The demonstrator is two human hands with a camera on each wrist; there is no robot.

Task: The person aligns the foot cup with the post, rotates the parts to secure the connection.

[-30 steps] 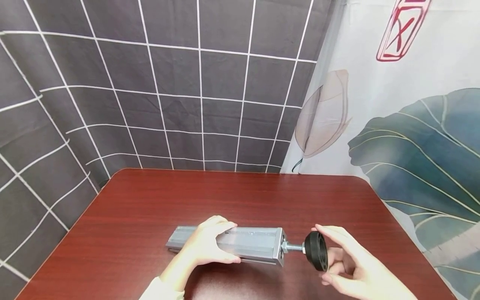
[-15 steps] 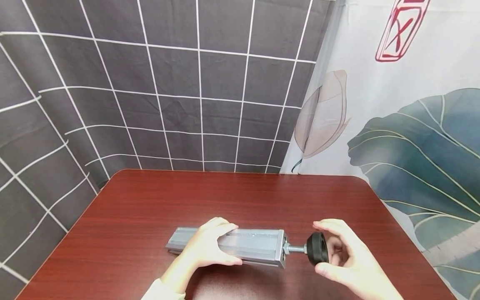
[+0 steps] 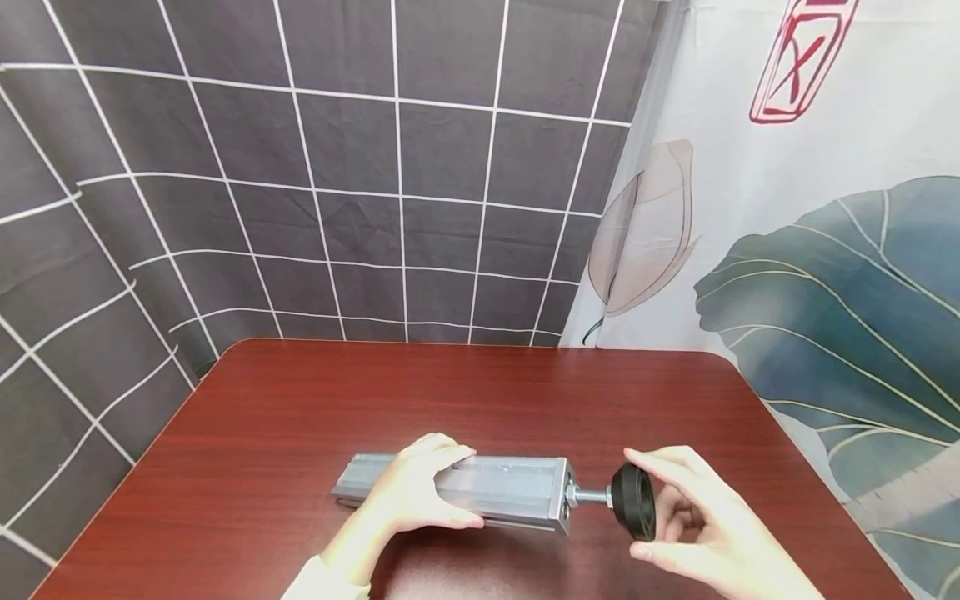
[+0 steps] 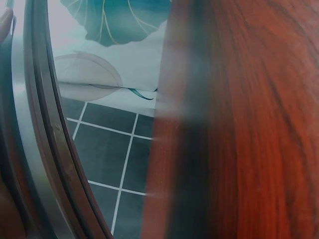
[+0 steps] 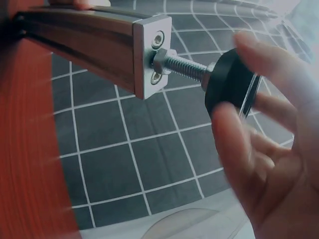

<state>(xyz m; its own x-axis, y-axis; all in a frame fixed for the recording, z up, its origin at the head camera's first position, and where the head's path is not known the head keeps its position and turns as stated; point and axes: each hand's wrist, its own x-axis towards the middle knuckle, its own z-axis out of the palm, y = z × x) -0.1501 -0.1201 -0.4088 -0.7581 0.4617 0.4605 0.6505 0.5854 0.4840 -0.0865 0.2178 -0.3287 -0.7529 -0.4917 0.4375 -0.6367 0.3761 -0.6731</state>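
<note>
My left hand [image 3: 416, 492] grips a silver aluminium profile [image 3: 510, 487] lying lengthwise in front of me, fingers over the far side and thumb along the near side. From its right end plate [image 5: 144, 64], fixed with two screws, a threaded rod [image 5: 185, 68] with a hex nut [image 5: 162, 60] sticks out. A round black levelling foot [image 3: 632, 500] sits on the rod's outer end, tilted a little. My right hand [image 3: 705, 517] pinches the foot's rim, index finger at the top and thumb at the bottom. Its other fingers curl behind the foot.
The reddish-brown wooden table [image 3: 420, 383] extends beyond the profile to a rounded far edge. Behind it hangs a dark grey curtain [image 3: 442, 150] with white grid lines, and a white leaf-printed cloth [image 3: 720, 83] hangs at right.
My right hand's fingers spread off the foot's rim half a second ago and have come back onto it, with the thumb lower. My left hand and the profile have stayed in place.
</note>
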